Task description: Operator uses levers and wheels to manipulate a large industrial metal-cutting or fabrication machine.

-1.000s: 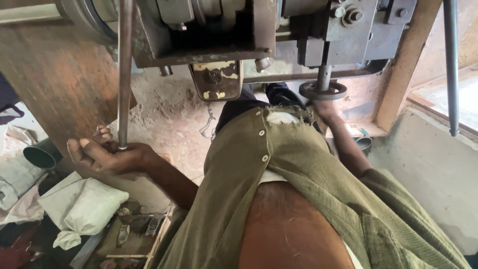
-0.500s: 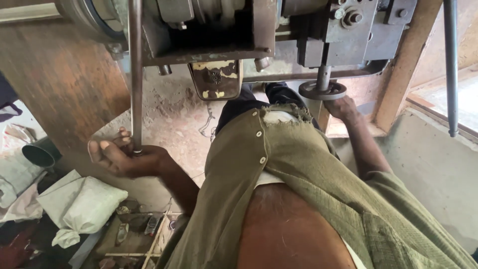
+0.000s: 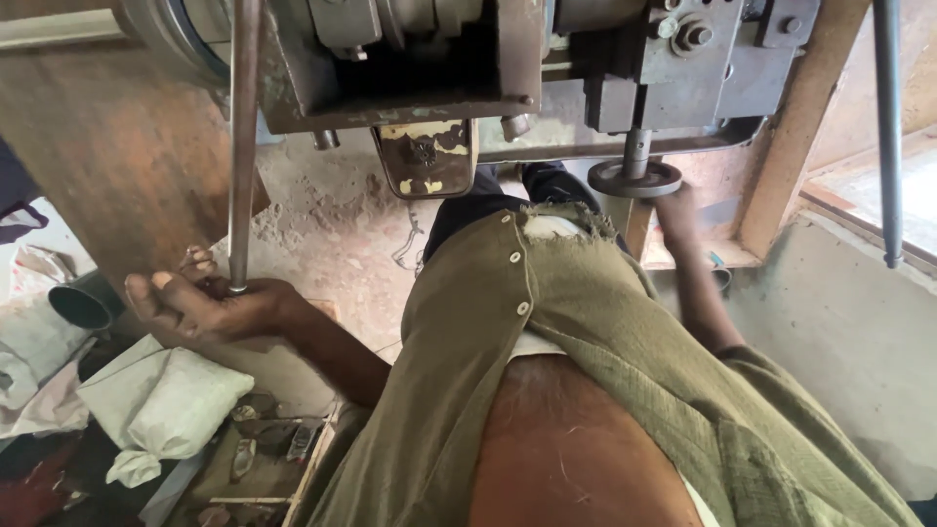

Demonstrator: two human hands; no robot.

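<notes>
I look down over my olive-green shirt (image 3: 547, 332) at a heavy metal machine (image 3: 459, 68) above my knees. My left hand (image 3: 200, 303) is cupped palm-up around the lower end of a long vertical steel rod (image 3: 242, 146) at the left. My right hand (image 3: 678, 210) reaches to the small round handwheel (image 3: 634, 179) under the right part of the machine and touches its rim. The fingers there are blurred.
A second thin vertical rod (image 3: 886, 137) hangs at the far right. A brass-coloured plate (image 3: 425, 161) hangs below the machine's middle. On the floor at the left lie a white sack (image 3: 161, 400), a dark metal funnel (image 3: 83, 303) and scattered small tools (image 3: 264, 439). A wooden post (image 3: 795, 117) stands right.
My left hand and the rod have shifted to the right along the machine. My right hand has stayed at the handwheel, its forearm moving slightly.
</notes>
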